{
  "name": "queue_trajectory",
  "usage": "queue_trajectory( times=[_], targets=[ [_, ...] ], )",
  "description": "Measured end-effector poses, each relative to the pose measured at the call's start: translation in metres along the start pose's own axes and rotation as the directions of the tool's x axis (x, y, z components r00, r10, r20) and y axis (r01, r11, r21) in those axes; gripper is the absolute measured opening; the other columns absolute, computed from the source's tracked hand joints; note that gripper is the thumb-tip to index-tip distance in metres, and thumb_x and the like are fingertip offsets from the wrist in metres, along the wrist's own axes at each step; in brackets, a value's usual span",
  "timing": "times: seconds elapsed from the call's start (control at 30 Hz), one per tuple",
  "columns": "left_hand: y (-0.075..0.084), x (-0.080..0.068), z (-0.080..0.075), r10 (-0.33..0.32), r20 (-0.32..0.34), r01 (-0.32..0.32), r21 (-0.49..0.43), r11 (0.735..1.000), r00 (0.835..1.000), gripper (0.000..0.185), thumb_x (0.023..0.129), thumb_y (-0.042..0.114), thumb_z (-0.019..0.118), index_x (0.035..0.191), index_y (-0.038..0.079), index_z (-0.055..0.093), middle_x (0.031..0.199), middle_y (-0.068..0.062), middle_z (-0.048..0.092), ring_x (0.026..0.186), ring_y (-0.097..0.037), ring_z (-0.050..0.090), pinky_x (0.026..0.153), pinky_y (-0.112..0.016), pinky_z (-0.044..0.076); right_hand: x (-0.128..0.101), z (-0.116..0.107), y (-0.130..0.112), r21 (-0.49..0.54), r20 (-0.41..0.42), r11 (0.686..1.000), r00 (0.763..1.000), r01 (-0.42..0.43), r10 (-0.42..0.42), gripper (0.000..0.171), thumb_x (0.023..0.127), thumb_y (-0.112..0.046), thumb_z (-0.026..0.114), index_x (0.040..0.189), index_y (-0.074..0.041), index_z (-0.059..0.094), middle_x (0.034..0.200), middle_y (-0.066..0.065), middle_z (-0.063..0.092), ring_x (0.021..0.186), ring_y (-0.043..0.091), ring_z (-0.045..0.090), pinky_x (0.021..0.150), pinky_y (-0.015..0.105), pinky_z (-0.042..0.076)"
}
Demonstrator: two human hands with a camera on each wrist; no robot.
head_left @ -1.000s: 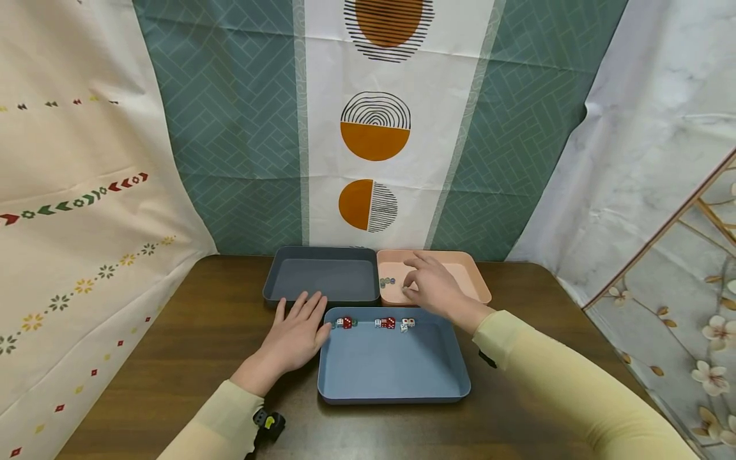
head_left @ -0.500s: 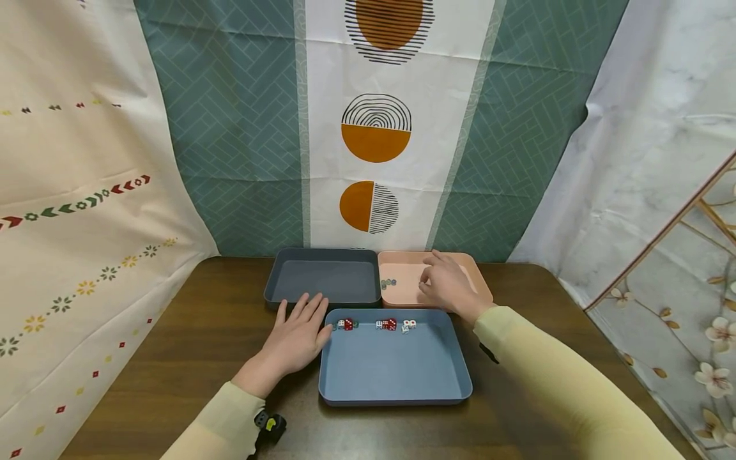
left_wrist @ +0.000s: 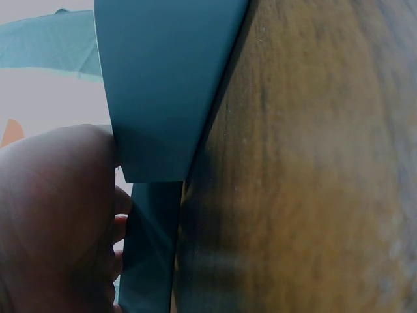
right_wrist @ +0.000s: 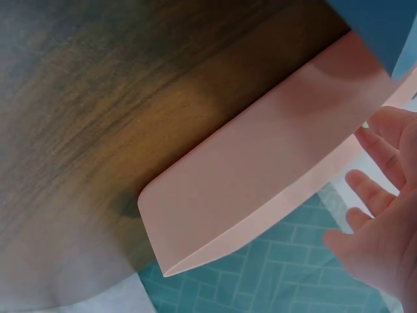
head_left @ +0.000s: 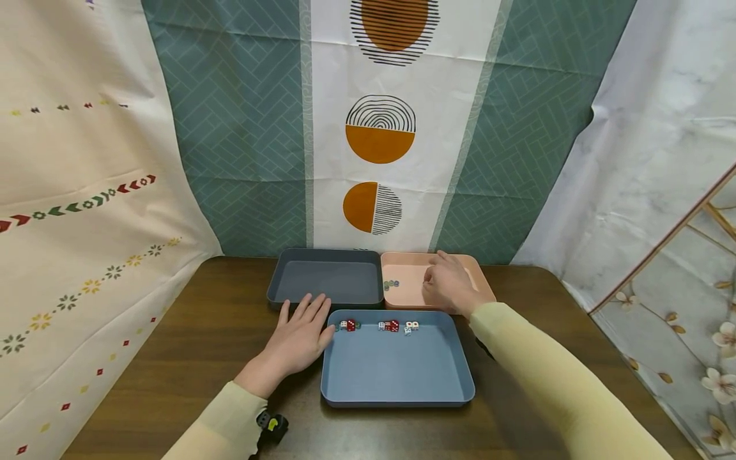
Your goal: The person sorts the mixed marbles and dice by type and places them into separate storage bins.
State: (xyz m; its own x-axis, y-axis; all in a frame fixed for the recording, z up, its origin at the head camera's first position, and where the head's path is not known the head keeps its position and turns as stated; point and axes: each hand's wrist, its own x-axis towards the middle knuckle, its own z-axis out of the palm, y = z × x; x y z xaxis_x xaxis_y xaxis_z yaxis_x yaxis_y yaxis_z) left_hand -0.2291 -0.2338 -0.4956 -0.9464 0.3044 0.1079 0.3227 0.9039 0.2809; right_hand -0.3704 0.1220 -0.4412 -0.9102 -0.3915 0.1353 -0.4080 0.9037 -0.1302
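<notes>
In the head view my left hand lies with straight, spread fingers. Its fingertips rest at the front edge of the dark grey tray, and the thumb touches the left rim of the blue tray. My right hand is over the right part of the pink tray, thumb and index finger brought together downward. Anything between those fingertips is hidden. In the right wrist view the other fingers are loosely bent above the tray's rim. Several small translucent greenish dice lie at the pink tray's left side.
Along the blue tray's back wall sit red dice, white dice and another cluster of mixed dice. All three trays stand close together on a brown wooden table. A patterned cloth hangs behind.
My right hand has moved slightly right and lower over the pink tray, away from the greenish dice. The left hand keeps its place, and the dice in view look unchanged.
</notes>
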Motion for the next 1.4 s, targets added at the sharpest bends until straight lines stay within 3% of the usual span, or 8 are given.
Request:
queue_trajectory(
  times=[0.07,0.17,0.3,0.77,0.93,1.23,1.4],
  targets=[
    [0.002,-0.001,-0.002,0.001,0.000,-0.001,0.002,1.000,1.000,0.068,0.119,0.044,0.045,0.174,0.006,0.033,0.181,-0.015,0.026,0.168,-0.041,0.015,0.130,-0.072,-0.002,0.002,0.001,0.002,0.015,0.003,1.000,1.000,-0.004,0.004,0.026,0.101,-0.010,0.060,0.097,-0.007,0.085,0.159,0.023,0.057,0.162,0.047,0.030,0.134,0.058,0.016],
    [0.005,-0.002,-0.005,-0.001,0.003,0.001,0.009,1.000,1.000,0.067,0.119,0.041,0.047,0.173,0.004,0.033,0.181,-0.016,0.027,0.168,-0.042,0.016,0.130,-0.073,0.000,0.004,0.003,0.003,0.027,-0.008,0.999,1.000,0.017,-0.017,0.026,0.102,-0.010,0.061,0.096,-0.006,0.085,0.145,0.021,0.069,0.160,0.047,0.035,0.134,0.058,0.016],
    [0.006,-0.002,-0.006,-0.002,0.001,0.001,0.024,1.000,1.000,0.067,0.119,0.040,0.047,0.174,0.005,0.033,0.181,-0.016,0.027,0.168,-0.042,0.016,0.130,-0.073,0.001,0.006,0.004,0.002,0.042,-0.020,0.998,0.999,0.047,-0.046,0.026,0.101,-0.008,0.061,0.097,-0.003,0.086,0.131,0.019,0.074,0.157,0.047,0.040,0.133,0.059,0.018],
    [0.004,-0.001,-0.002,0.016,-0.022,-0.016,-0.005,1.000,1.000,0.067,0.118,0.040,0.047,0.172,0.003,0.035,0.179,-0.018,0.030,0.167,-0.044,0.019,0.129,-0.074,0.000,0.014,0.011,0.001,0.007,-0.007,0.999,0.999,0.043,-0.043,0.020,0.099,-0.008,0.068,0.104,-0.005,0.087,0.143,0.022,0.068,0.157,0.048,0.040,0.132,0.057,0.025],
    [0.004,-0.002,-0.003,0.009,-0.016,-0.010,-0.007,1.000,1.000,0.066,0.118,0.040,0.047,0.173,0.004,0.035,0.180,-0.018,0.029,0.167,-0.043,0.018,0.129,-0.074,0.000,0.015,0.011,0.001,0.022,0.014,1.000,1.000,0.017,-0.018,0.021,0.101,-0.009,0.066,0.107,-0.005,0.086,0.150,0.023,0.064,0.160,0.047,0.035,0.133,0.055,0.021],
    [0.007,-0.001,-0.004,-0.004,0.008,0.004,0.024,1.000,1.000,0.068,0.119,0.043,0.046,0.174,0.006,0.032,0.181,-0.014,0.026,0.169,-0.040,0.015,0.130,-0.072,-0.001,0.017,0.013,0.003,0.022,0.028,1.000,1.000,-0.009,0.008,0.018,0.104,-0.017,0.072,0.111,-0.005,0.084,0.152,0.021,0.063,0.161,0.048,0.032,0.134,0.057,0.019],
    [0.007,-0.001,-0.005,-0.012,0.015,0.011,0.034,0.999,1.000,0.068,0.119,0.043,0.046,0.174,0.006,0.031,0.181,-0.015,0.026,0.169,-0.040,0.014,0.130,-0.072,-0.001,0.018,0.010,0.004,0.015,0.000,0.999,0.999,0.035,-0.035,0.016,0.103,-0.015,0.078,0.112,-0.003,0.084,0.142,0.019,0.069,0.158,0.048,0.037,0.132,0.060,0.023]
  ],
)
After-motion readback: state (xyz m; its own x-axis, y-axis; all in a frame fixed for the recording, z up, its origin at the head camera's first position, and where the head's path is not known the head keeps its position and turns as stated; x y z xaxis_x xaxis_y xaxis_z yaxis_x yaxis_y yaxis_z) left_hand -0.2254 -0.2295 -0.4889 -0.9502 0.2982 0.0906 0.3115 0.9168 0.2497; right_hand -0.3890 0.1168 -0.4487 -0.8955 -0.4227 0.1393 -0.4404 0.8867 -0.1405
